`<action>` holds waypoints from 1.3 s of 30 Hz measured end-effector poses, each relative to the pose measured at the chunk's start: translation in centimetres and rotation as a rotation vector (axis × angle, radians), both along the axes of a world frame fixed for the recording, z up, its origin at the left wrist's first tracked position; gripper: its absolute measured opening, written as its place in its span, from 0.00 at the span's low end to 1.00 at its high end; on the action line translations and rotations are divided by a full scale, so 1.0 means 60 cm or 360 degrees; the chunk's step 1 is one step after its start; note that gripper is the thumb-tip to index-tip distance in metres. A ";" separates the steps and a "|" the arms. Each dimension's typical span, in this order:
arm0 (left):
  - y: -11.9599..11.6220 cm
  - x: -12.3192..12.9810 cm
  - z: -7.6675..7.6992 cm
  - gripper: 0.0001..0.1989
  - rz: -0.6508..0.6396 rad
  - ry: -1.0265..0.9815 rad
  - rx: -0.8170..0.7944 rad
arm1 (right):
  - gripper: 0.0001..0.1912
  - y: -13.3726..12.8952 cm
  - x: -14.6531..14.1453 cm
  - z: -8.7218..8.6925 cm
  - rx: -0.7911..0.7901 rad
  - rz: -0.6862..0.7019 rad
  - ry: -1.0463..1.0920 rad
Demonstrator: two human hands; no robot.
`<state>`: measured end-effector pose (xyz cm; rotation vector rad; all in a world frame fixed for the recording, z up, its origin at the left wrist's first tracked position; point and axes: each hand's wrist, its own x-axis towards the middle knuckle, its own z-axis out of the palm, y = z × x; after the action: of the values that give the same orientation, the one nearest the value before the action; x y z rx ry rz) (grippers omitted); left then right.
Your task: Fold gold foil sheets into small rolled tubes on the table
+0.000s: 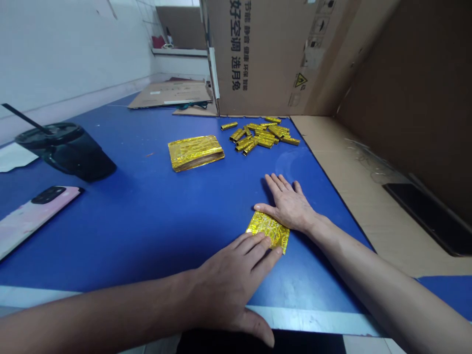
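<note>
A shiny gold foil sheet [271, 227] lies flat on the blue table near its front edge. Along its near side rest the fingertips of my left hand [236, 275], which is spread with the thumb pointing off toward the table edge. My right hand [289, 201] lies flat, fingers stretched out; its thumb and palm edge touch the far side of the sheet. Farther off sits a thick stack of gold foil sheets [195, 151]. Right of the stack is a loose pile of small folded gold foil pieces [263, 136].
On the left stand a dark cup with a straw [79, 155] and a phone in a pink-and-white case [44, 211]. A large cardboard box [265, 59] rises at the back. To the right, a black flat device [427, 214] lies on cardboard [332, 167].
</note>
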<state>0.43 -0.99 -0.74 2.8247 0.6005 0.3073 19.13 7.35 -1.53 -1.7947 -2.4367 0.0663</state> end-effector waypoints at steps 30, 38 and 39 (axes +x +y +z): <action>0.000 0.020 -0.012 0.44 0.0080 0.0005 0.0172 | 0.46 -0.007 -0.004 0.000 -0.0045 0.0029 -0.0045; 0.001 0.019 -0.007 0.43 0.0067 0.0049 0.0192 | 0.45 0.009 0.012 -0.014 0.0147 -0.0185 -0.0017; 0.002 0.019 -0.007 0.43 0.0071 0.0050 0.0208 | 0.45 0.009 0.015 -0.012 0.0202 -0.0195 0.0000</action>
<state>1.56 -0.89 -1.15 2.9492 0.6744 0.3224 20.02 7.87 -2.26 -1.8820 -2.2692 -0.0966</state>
